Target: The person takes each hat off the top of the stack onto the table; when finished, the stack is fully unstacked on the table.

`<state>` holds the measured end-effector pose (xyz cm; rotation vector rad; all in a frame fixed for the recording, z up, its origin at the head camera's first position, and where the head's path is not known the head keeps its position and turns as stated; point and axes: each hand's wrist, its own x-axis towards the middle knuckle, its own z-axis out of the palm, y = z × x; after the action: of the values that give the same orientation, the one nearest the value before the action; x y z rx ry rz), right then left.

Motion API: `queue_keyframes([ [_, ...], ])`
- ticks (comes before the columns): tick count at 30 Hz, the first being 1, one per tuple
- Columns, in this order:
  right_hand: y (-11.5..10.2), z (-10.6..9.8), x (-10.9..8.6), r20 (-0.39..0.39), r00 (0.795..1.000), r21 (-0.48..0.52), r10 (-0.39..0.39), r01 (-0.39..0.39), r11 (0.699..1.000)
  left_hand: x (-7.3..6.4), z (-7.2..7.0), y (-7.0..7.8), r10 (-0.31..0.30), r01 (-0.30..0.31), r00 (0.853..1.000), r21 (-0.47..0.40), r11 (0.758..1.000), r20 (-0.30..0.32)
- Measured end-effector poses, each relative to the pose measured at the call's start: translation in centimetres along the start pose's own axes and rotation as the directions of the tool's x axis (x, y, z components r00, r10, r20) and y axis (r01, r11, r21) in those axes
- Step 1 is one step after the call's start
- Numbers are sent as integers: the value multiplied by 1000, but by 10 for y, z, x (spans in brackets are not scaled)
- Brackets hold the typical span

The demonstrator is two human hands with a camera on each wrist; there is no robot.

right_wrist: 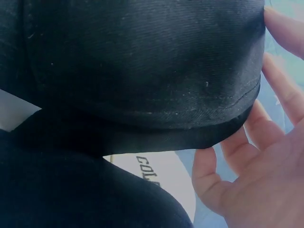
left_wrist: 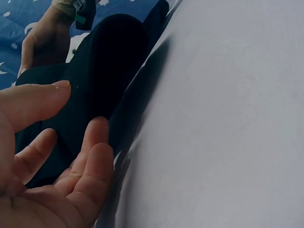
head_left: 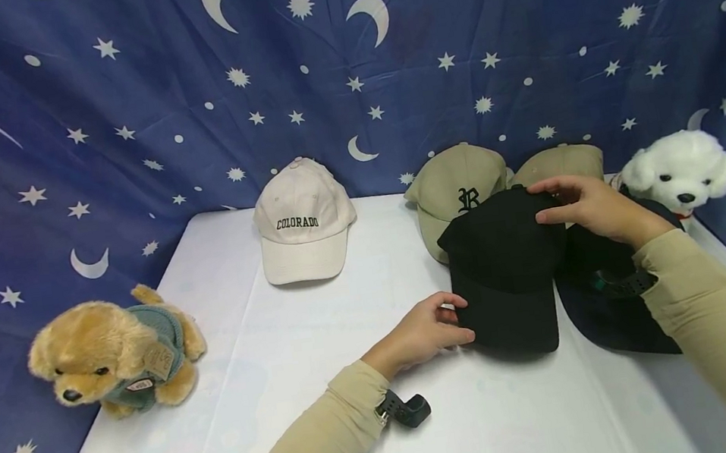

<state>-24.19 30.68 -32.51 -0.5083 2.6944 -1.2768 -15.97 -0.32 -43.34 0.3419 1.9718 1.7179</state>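
A black baseball cap (head_left: 506,269) leans with its crown up and its brim toward me, overlapping a tan cap with a dark letter (head_left: 455,168) and a wide-brimmed dark hat (head_left: 623,322). My left hand (head_left: 425,333) is at the left edge of the black brim, thumb and fingers apart. The left wrist view shows that hand's fingers (left_wrist: 92,171) loosely bent beside the black fabric. At the top of the crown, my right hand (head_left: 588,208) rests its fingertips. Seen in the right wrist view, the right fingers (right_wrist: 242,147) are spread along the crown's edge.
A cream COLORADO cap (head_left: 304,223) sits at the back of the white table (head_left: 252,432). Another tan cap (head_left: 561,160) is behind the right hand. A white plush dog (head_left: 682,169) stands at the right, a golden plush dog (head_left: 118,354) at the left. A starry blue curtain (head_left: 164,76) hangs behind.
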Motion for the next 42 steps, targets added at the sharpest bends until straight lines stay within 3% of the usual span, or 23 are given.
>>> queue_keyframes([
  [12,8,3,-4,5,999,35,-38,38,999,-4,8,3,-24,23,1000,69,997,19],
  [18,2,4,-8,18,999,-3,-46,46,999,-12,8,5,-35,28,996,92,995,76],
  [27,-2,7,-16,48,998,-11,-51,51,999,-19,10,5,-52,46,985,37,998,167],
  [33,5,14,-11,35,998,24,-58,57,998,-18,10,3,-63,45,991,144,988,118],
  [42,13,17,-1,24,1000,45,-2,1,999,-15,13,6,-46,49,999,340,939,-16],
])
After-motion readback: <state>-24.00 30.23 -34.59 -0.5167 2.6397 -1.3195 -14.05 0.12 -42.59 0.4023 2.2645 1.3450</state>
